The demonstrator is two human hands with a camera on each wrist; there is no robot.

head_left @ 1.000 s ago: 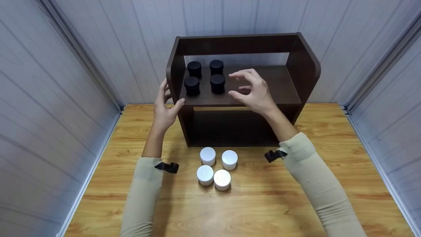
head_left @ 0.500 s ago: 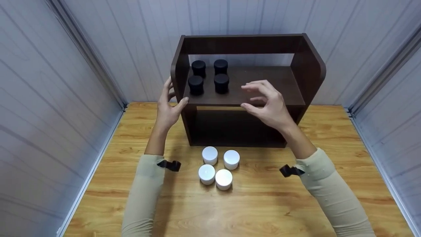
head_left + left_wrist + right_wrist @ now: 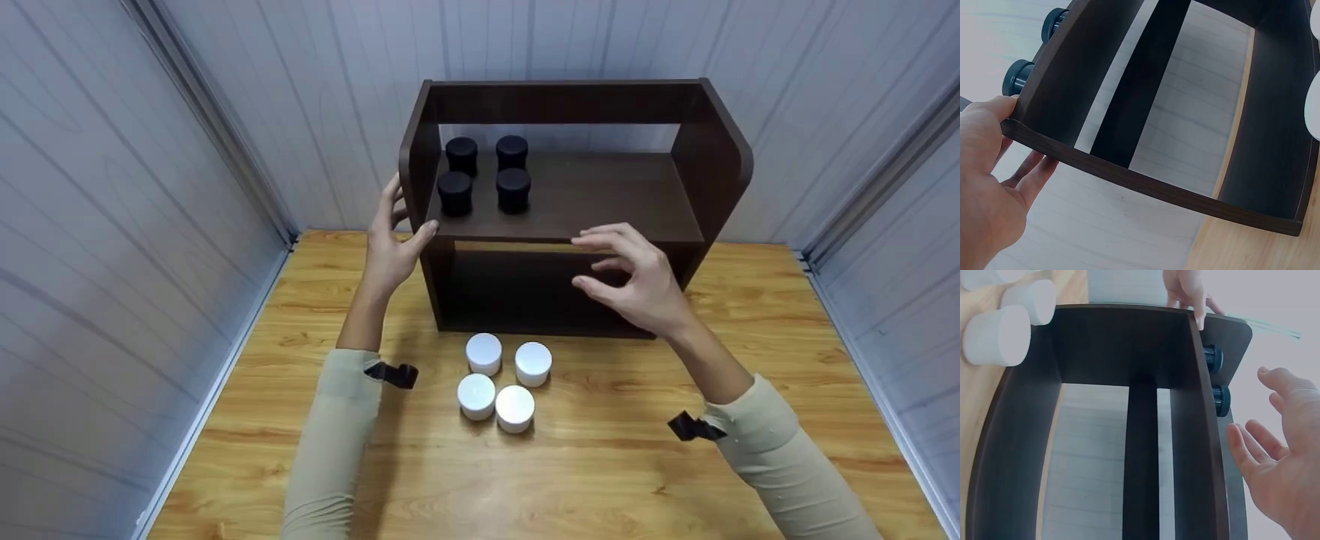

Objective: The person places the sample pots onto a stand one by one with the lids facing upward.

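A dark brown two-level shelf [image 3: 615, 191] stands at the back of the wooden surface. My left hand [image 3: 394, 251] holds its left side panel, thumb at the front edge and fingers round the outside; the left wrist view shows the same grip. On the upper board, toward the left, stand several black lidded jars [image 3: 514, 191] in two rows. My right hand [image 3: 637, 281] hovers before the right half of the shelf with fingers apart, loosely curved and holding nothing. Several white lidded jars [image 3: 514, 409] stand grouped in front of the shelf.
Pale panelled walls [image 3: 187, 187] enclose the wooden surface [image 3: 600, 480] at the left, back and right. The lower compartment [image 3: 517, 292] of the shelf has an open front. Black straps [image 3: 394, 375] are on both sleeves.
My right hand has drawn back from beside the black jars, moving right and toward me. My left hand keeps its hold on the shelf. The whole view has shifted slightly.
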